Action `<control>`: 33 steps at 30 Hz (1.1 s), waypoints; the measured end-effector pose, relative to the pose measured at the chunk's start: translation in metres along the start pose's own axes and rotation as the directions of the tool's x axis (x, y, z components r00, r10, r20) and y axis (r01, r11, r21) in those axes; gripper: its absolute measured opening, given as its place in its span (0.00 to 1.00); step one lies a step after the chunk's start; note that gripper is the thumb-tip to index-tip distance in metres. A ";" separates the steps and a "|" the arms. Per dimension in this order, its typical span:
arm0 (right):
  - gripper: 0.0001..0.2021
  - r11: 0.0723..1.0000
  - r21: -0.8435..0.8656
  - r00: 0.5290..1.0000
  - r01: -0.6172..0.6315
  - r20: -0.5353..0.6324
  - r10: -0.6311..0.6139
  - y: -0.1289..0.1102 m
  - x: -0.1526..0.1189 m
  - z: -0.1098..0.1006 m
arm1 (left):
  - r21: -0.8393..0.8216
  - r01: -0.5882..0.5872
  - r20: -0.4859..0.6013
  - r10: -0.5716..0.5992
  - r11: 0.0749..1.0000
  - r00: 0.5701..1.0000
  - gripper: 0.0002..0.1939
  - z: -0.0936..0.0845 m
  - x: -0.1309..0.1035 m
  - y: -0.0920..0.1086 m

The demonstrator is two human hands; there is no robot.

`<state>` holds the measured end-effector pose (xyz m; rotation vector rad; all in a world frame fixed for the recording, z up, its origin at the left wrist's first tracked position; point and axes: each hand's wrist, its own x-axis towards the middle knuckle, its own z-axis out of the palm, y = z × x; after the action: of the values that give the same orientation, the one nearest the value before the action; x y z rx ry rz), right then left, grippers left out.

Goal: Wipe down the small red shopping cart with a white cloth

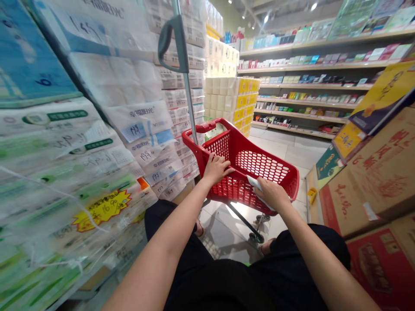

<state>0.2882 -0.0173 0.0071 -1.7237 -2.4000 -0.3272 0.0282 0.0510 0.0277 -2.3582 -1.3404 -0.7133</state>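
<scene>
A red plastic shopping cart (240, 149) with perforated basket walls stands before me, set at an angle. My left hand (216, 168) grips its near top rim, fingers bent over the edge. In my right hand (272, 192) is a white wipe (255, 183), pressed against the outer side of the basket near its right end. Part of the wipe is hidden under the fingers. From the cart's left end rises a grey metal pole (191, 108) bearing a dark grey loop handle (175, 45). A folding divider (218, 144) shows inside the basket.
Stacked tissue packs (129, 86) with handwritten prices wall in the left. Cardboard cartons (382, 172) are piled close on the right. Farther back are yellow-and-cream paper packs (231, 99) and long product shelves (311, 82). Cart wheels (256, 237) rest on pale floor tiles between my feet.
</scene>
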 end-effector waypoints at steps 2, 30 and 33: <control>0.10 0.996 0.068 0.998 0.060 0.020 -0.061 0.007 0.000 -0.001 | -0.009 -0.010 -0.004 0.010 1.000 1.000 0.19 0.000 0.000 -0.001; 0.14 0.979 0.201 0.997 -0.029 0.073 0.015 0.026 -0.034 -0.009 | -0.022 -0.013 0.026 0.013 1.000 1.000 0.19 -0.005 -0.002 -0.004; 0.11 0.983 0.122 0.990 -0.140 0.037 0.137 0.016 -0.035 -0.007 | -0.008 -0.015 0.005 0.015 1.000 1.000 0.19 -0.004 -0.003 -0.003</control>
<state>0.3141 -0.0459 0.0059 -1.8376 -2.2513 -0.1311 0.0234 0.0483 0.0293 -2.3754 -1.3232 -0.7106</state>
